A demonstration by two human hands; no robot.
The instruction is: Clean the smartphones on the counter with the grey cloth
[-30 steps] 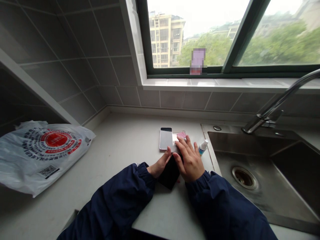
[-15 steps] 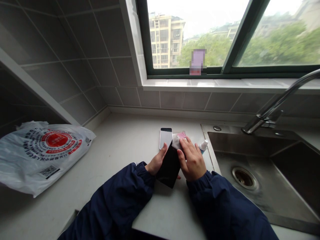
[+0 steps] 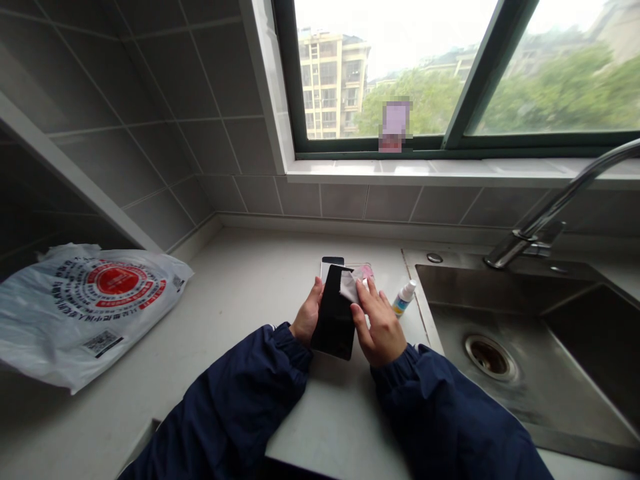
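My left hand (image 3: 306, 315) grips a black phone (image 3: 334, 313) by its left edge, tilted up above the counter (image 3: 250, 293). My right hand (image 3: 380, 321) presses a small light cloth (image 3: 350, 285) against the phone's upper right part. A second phone with a pale screen (image 3: 331, 262) lies flat just beyond, mostly hidden behind the black one. A small white spray bottle (image 3: 403, 297) lies on the counter right of my right hand. Something pink (image 3: 367, 271) peeks out behind the cloth.
A white plastic bag with red print (image 3: 85, 303) lies on the counter at the left. A steel sink (image 3: 500, 333) with a drain and a curved tap (image 3: 550, 210) fills the right side. Grey tiled walls and a window sill stand behind.
The black phone has been lifted off the counter and tilted toward me. My right hand has moved the cloth up onto its top part, covering more of the pale phone behind.
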